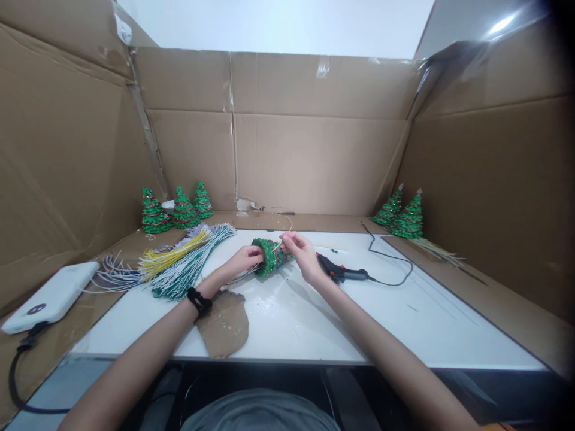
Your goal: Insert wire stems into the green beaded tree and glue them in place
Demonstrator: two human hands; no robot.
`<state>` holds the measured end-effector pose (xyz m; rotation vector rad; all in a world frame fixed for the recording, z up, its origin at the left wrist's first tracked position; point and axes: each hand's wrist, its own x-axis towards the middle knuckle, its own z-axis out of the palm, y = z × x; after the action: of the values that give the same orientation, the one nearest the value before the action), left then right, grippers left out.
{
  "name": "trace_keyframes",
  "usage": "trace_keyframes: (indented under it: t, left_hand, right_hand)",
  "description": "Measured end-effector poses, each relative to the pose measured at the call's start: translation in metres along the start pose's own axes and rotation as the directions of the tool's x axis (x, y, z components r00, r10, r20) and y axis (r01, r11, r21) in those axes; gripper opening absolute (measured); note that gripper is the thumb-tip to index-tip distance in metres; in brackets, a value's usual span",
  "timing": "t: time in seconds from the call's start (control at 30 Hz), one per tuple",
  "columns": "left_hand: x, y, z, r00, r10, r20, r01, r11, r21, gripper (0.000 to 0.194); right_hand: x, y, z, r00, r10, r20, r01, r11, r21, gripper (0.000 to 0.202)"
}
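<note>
A small green glittery Christmas tree (pixel 271 258) with red trim lies on its side above the white board, its wide base facing left. My left hand (pixel 248 257) is closed on that base, with some fingertips hidden inside it. My right hand (pixel 299 246) is closed in a pinch on a thin pale wire (pixel 290 224) beside the tree, and the wire's loose end curls upward. Behind my right hand lies a black glue gun (pixel 342 271). Pale strands also trail from under the tree past my left wrist.
Bundles of green, yellow and purple wires (pixel 191 269) lie at left, near a white power bank (pixel 51 297) with a black cable. A torn cardboard piece (pixel 223 323) lies in front. Finished trees (pixel 155 211) stand back left, others (pixel 408 215) back right. Cardboard walls (pixel 314 155) enclose the board.
</note>
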<state>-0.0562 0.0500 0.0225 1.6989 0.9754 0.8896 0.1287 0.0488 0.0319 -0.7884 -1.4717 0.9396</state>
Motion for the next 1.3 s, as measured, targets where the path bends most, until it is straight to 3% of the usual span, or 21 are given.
trace_keyframes:
  t: [0.23, 0.4, 0.67, 0.8, 1.0, 1.3]
  left_hand:
    - [0.001, -0.001, 0.000, 1.000, -0.003, 0.010, 0.003, 1.000, -0.006, 0.022]
    - [-0.001, 0.003, 0.000, 1.000, -0.007, -0.001, 0.007, 1.000, -0.010, 0.013]
    - [-0.006, 0.010, 0.002, 1.000, 0.001, -0.020, -0.002, 1.000, -0.027, 0.014]
    - [-0.004, 0.007, 0.001, 1.000, 0.005, -0.030, -0.006, 1.000, -0.007, 0.013]
    - [-0.001, 0.000, 0.000, 0.997, 0.040, -0.061, -0.038, 0.999, 0.038, 0.015]
    - [-0.003, 0.008, 0.004, 0.998, 0.048, -0.039, -0.050, 0.998, -0.047, 0.018]
  right_hand:
    - [-0.002, 0.003, -0.001, 0.979, -0.177, -0.105, 0.148, 0.960, -0.239, 0.026]
    - [-0.005, 0.000, -0.002, 0.965, -0.237, -0.112, 0.173, 0.897, -0.407, 0.024]
    - [-0.003, 0.000, -0.002, 0.987, -0.150, -0.060, 0.133, 0.964, -0.229, 0.021]
    - [0.000, 0.006, -0.004, 0.984, -0.135, -0.121, 0.085, 0.934, -0.347, 0.021]
    - [0.002, 0.010, -0.004, 0.990, -0.076, -0.120, 0.013, 0.891, -0.454, 0.017]
    - [-0.005, 0.002, -0.002, 0.991, -0.124, -0.053, 0.103, 0.950, -0.295, 0.023]
